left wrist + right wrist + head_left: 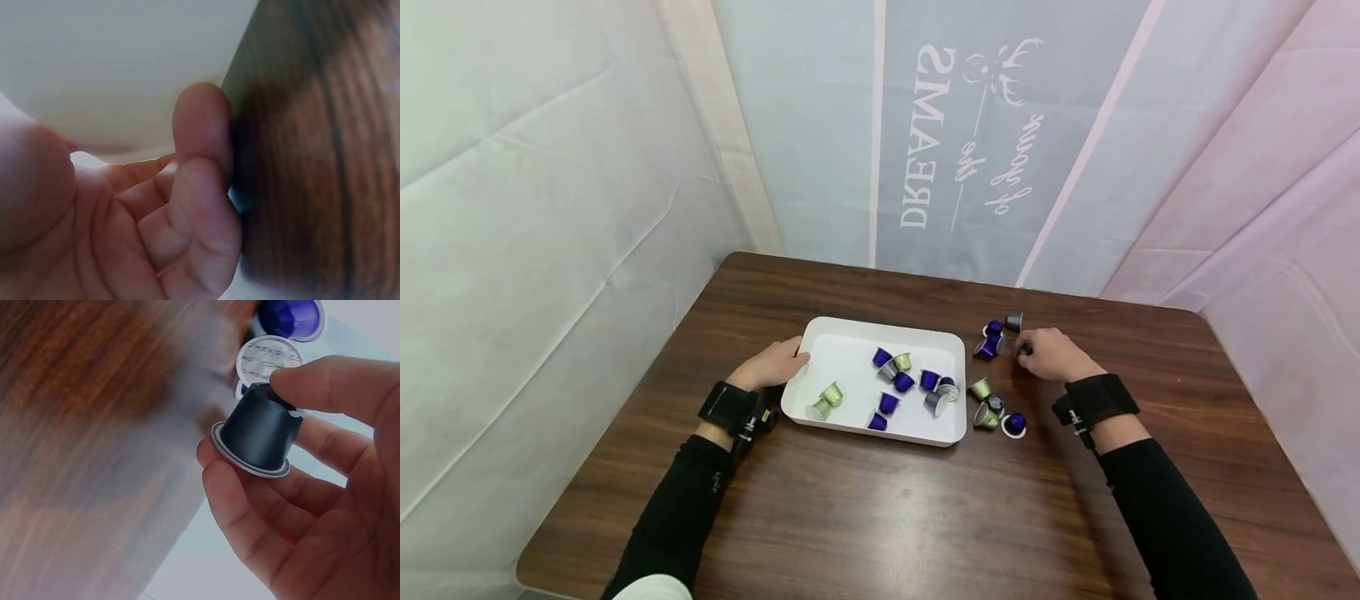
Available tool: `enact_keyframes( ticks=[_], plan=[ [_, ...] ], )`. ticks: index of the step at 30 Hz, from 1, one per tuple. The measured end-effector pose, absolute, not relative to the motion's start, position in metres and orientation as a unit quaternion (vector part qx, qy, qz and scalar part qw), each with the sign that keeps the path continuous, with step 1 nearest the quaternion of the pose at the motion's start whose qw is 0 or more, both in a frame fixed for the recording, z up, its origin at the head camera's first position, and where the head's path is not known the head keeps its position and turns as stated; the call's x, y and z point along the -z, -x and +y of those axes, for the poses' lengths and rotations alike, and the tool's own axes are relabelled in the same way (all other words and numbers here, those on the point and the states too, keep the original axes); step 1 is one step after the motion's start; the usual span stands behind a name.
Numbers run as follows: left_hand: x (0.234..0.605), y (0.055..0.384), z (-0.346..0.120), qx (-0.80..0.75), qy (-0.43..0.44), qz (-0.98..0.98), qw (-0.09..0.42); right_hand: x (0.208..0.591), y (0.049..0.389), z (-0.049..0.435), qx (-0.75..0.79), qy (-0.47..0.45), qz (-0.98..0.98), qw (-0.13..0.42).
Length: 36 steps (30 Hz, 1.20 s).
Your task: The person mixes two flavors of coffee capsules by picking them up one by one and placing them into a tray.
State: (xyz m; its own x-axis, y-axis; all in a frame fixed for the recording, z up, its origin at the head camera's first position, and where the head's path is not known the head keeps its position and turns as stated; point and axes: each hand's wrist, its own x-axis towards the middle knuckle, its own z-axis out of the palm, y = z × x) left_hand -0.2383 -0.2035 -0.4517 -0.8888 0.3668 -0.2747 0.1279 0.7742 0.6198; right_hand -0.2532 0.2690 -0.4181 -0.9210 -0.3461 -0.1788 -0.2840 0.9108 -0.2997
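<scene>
- Left hand [771, 363]: grips the white tray [853, 343] at its left end.
- Right hand [1054, 353]: pinches a dark capsule [259, 431], thumb against fingers, right of the tray.
- Tray contents: blue capsules [928, 380], green capsules [831, 394], grey capsules [936, 403].
- Loose capsules [981, 389]: on the wooden table [880, 508], between tray and right hand.

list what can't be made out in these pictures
Right wrist view: part of the dark capsule, covered by the right hand.
Right wrist view: top of a purple capsule, cut off by the upper edge.
Left wrist view: much of the white tray, cut off by the frame.
Head view: any lettering on the tray's capsules, too small to read.
</scene>
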Motion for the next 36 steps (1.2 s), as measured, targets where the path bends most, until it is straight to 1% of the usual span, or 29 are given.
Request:
enact_keyframes(
  ticks=[6,14,25,36],
  plan=[
    [0.453,0.237,-0.205,-0.304,-0.137,0.923,0.193,0.408,0.246,0.262,0.158,0.173,0.965,0.115],
    [0.452,0.235,-0.205,-0.302,-0.138,0.922,0.199,0.395,0.233,0.242,0.159,0.204,0.962,0.082],
    [0.451,0.234,-0.205,-0.293,-0.14,0.926,0.194,0.384,0.221,0.217,0.145,0.251,0.955,0.064],
    [0.45,0.235,-0.205,-0.299,-0.138,0.924,0.193,0.386,0.209,0.194,0.146,0.287,0.944,0.07]
  ],
)
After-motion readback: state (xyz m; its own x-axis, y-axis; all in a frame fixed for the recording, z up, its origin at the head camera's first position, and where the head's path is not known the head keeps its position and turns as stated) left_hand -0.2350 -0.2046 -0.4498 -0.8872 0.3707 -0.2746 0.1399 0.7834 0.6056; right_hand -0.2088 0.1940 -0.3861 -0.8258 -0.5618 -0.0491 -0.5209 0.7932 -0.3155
